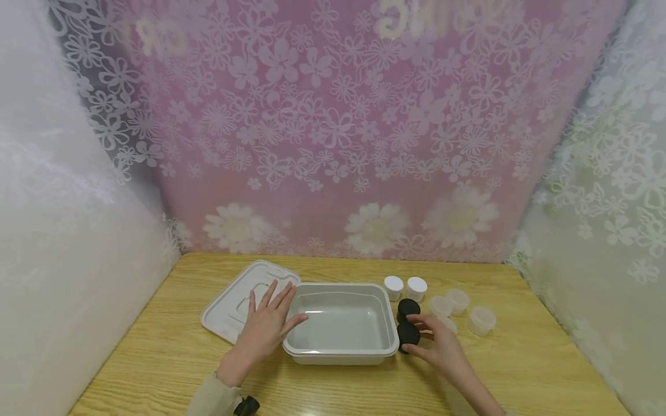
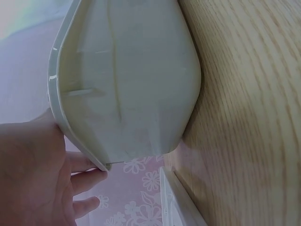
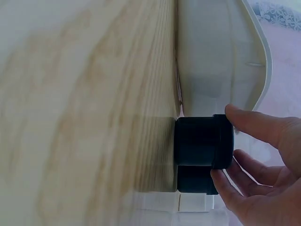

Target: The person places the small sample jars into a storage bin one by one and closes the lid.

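Note:
A pale grey rectangular plastic box (image 1: pixel 340 351), without its lid, stands on the wooden table. My left hand (image 1: pixel 266 325) lies with fingers spread over the box's left rim, the thumb reaching over its inside; in the left wrist view the hand (image 2: pixel 37 169) touches that rim from outside. Two round black jars (image 1: pixel 408 308) stand one behind the other beside the box's right wall. With thumb and fingers, my right hand (image 1: pixel 442 346) pinches the top of the nearer black jar (image 3: pixel 197 141), which stands upright on the table.
A pale flat lid (image 1: pixel 224 309) lies left of the box, partly behind my left hand. Two white jars (image 1: pixel 393 287) stand behind the black ones. Several translucent lidded cups (image 1: pixel 481 320) are grouped at the right. Floral curtains (image 1: pixel 338 144) enclose the table's back and sides.

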Demonstrator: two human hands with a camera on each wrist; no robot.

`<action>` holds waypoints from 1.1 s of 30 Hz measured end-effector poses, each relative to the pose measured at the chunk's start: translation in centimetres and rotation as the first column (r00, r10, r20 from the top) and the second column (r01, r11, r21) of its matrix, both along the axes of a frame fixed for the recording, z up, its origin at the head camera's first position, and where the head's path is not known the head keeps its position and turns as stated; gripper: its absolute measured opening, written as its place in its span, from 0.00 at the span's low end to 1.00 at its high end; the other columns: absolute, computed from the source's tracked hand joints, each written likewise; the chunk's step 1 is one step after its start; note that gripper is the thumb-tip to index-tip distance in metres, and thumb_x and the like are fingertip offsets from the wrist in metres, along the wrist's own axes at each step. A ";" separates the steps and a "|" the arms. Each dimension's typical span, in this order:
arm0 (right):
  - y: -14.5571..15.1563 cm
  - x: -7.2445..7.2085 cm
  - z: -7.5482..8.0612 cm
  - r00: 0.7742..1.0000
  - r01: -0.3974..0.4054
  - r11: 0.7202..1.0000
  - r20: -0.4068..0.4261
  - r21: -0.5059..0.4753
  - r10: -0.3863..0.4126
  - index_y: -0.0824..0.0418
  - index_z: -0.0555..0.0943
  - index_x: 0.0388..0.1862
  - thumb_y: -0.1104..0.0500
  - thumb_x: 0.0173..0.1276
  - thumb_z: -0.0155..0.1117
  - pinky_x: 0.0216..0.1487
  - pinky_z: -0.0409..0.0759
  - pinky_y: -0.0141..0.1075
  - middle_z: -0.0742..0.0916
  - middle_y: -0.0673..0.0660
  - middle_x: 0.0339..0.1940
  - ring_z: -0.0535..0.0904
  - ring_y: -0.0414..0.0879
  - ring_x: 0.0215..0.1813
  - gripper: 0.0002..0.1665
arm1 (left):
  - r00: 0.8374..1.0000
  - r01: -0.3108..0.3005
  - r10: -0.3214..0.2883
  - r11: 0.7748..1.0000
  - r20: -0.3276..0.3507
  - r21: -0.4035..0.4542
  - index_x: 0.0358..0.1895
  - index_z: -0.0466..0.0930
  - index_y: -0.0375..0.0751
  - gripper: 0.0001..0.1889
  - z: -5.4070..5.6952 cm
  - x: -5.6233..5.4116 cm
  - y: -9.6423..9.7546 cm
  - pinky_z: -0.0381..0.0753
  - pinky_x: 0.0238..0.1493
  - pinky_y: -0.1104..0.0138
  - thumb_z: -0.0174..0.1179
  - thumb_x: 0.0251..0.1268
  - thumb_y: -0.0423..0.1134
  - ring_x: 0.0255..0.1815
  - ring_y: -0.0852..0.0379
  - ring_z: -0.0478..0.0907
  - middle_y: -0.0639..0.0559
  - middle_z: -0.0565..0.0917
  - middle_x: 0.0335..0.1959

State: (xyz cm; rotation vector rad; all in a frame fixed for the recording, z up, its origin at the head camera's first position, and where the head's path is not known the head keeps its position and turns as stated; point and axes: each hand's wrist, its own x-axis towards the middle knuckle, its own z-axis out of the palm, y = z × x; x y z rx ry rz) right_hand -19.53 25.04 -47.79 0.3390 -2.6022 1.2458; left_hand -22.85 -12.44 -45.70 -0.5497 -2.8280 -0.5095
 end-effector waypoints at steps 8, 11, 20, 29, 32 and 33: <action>-0.2 0.3 -0.2 0.997 0.022 0.999 0.078 -0.024 -0.020 0.71 0.81 0.56 0.70 0.49 0.82 0.51 0.85 0.42 0.85 0.64 0.51 0.83 0.60 0.51 0.33 | 1.000 -0.006 0.006 1.000 0.009 -0.012 0.78 0.64 0.42 0.37 0.5 0.3 -0.6 0.41 0.72 0.28 0.51 0.75 0.61 0.82 0.41 0.49 0.49 0.64 0.79; -0.1 0.3 -0.1 0.993 0.033 0.999 0.112 -0.008 -0.032 0.71 0.81 0.56 0.70 0.50 0.82 0.51 0.86 0.42 0.85 0.64 0.51 0.84 0.59 0.51 0.33 | 1.000 0.010 -0.010 1.000 0.009 -0.010 0.78 0.64 0.41 0.35 0.6 0.5 -0.7 0.42 0.72 0.28 0.50 0.77 0.59 0.82 0.40 0.50 0.49 0.64 0.78; 0.1 0.4 0.7 0.994 0.035 0.999 0.104 0.023 -0.038 0.72 0.81 0.55 0.68 0.50 0.83 0.49 0.86 0.43 0.85 0.66 0.50 0.85 0.59 0.49 0.33 | 0.999 0.044 -0.044 0.999 0.001 -0.008 0.78 0.63 0.39 0.32 0.4 0.7 -0.5 0.43 0.71 0.27 0.49 0.80 0.54 0.81 0.38 0.51 0.46 0.65 0.78; 0.9 -0.2 2.8 0.998 0.036 0.999 0.052 -0.008 -0.036 0.73 0.79 0.56 0.70 0.53 0.80 0.50 0.85 0.44 0.83 0.69 0.54 0.83 0.61 0.50 0.31 | 1.000 0.030 -0.030 0.999 0.003 -0.013 0.79 0.62 0.41 0.33 0.6 0.7 -0.5 0.43 0.72 0.28 0.49 0.80 0.55 0.81 0.39 0.52 0.47 0.65 0.78; 1.2 -0.4 3.5 0.998 0.032 0.999 0.062 -0.001 -0.032 0.74 0.78 0.58 0.68 0.56 0.79 0.51 0.85 0.46 0.82 0.70 0.55 0.82 0.63 0.51 0.31 | 0.999 0.033 -0.033 0.999 -0.009 -0.012 0.78 0.63 0.41 0.32 0.5 0.7 -0.5 0.44 0.71 0.28 0.49 0.80 0.55 0.81 0.39 0.52 0.47 0.65 0.78; 1.2 -0.5 3.8 0.997 0.034 0.999 0.068 -0.002 -0.034 0.74 0.77 0.59 0.68 0.56 0.79 0.52 0.84 0.47 0.81 0.70 0.55 0.82 0.63 0.52 0.32 | 0.999 0.035 -0.035 0.999 -0.013 -0.014 0.78 0.63 0.41 0.32 0.5 0.7 -0.6 0.45 0.71 0.28 0.49 0.80 0.55 0.81 0.39 0.53 0.47 0.66 0.78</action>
